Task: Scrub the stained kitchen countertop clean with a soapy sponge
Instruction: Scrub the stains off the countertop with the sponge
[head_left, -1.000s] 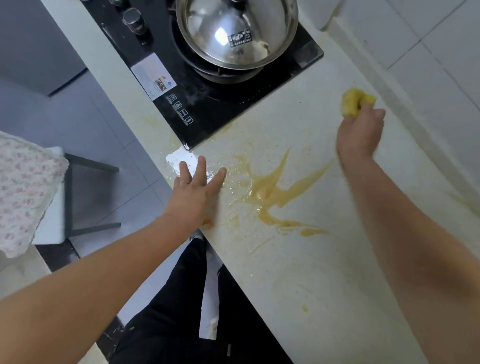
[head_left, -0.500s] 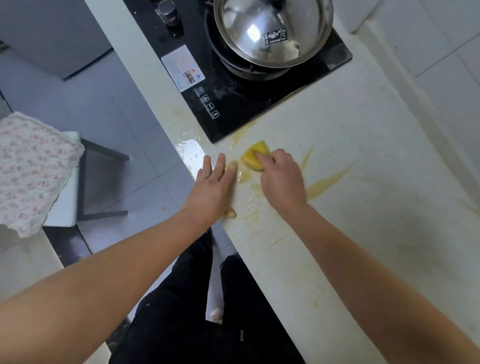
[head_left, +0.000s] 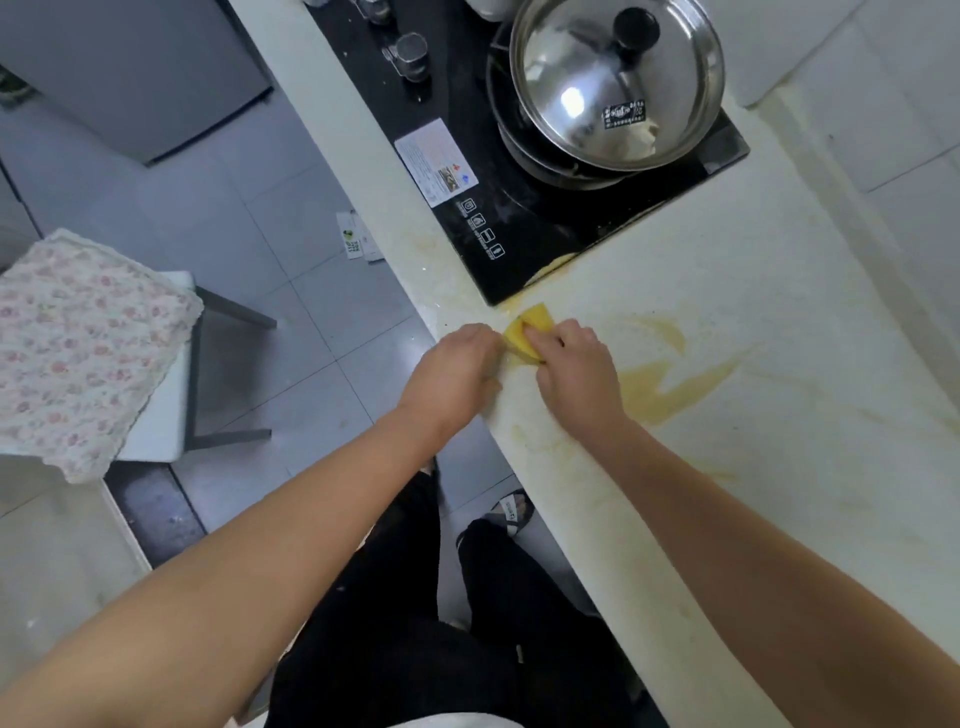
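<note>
Right hand (head_left: 575, 366) grips sponge (head_left: 531, 319) (yellow); left hand (head_left: 456, 375) seemingly touches it.

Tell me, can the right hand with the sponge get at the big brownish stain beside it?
Probably yes. The stain lies on bare countertop just right of the right hand, which holds the sponge; nothing stands between them.

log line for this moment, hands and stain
right hand: grips sponge near stove corner | left hand: beside sponge, grip unclear | stain: right of hands

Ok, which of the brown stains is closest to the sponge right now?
The thin smear at the hob corner, just beyond the sponge; the big zigzag smear lies farther off, right of the right hand.
</note>
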